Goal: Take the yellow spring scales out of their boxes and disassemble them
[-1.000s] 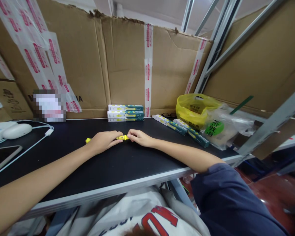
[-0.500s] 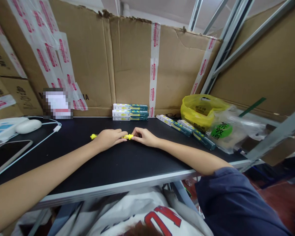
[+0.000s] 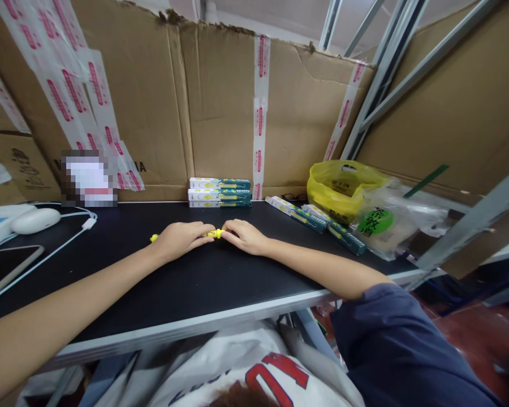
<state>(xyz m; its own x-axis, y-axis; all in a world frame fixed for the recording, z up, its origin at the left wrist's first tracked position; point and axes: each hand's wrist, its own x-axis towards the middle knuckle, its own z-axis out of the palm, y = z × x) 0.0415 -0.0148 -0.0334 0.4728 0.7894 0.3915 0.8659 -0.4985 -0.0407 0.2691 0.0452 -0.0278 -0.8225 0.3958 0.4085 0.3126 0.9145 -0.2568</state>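
Observation:
A slim yellow tool (image 3: 214, 233) lies crosswise above the black tabletop, its exact kind unclear. My left hand (image 3: 178, 238) wraps over its middle, hiding most of it; a yellow end sticks out left of the wrist and another part shows past the fingertips. At the right end of the tool, my right hand (image 3: 246, 236) is closed in a pinch, thumb and fingers on the tip. Behind both hands, a small stack of slim green-and-white boxes (image 3: 219, 193) stands against the cardboard, with a yellow tool printed on them.
More slim boxes (image 3: 297, 214) lie at right, beside a yellow plastic bag (image 3: 343, 189) and a clear bag (image 3: 385, 226). A phone (image 3: 11, 268), a white cable (image 3: 63, 243) and a white rounded device (image 3: 36, 219) are at left. Cardboard (image 3: 224, 107) walls the back.
The camera view has shifted slightly, so everything sits a little further left. Both hands keep hold of the yellow tool, with the right fingertips close against its end.

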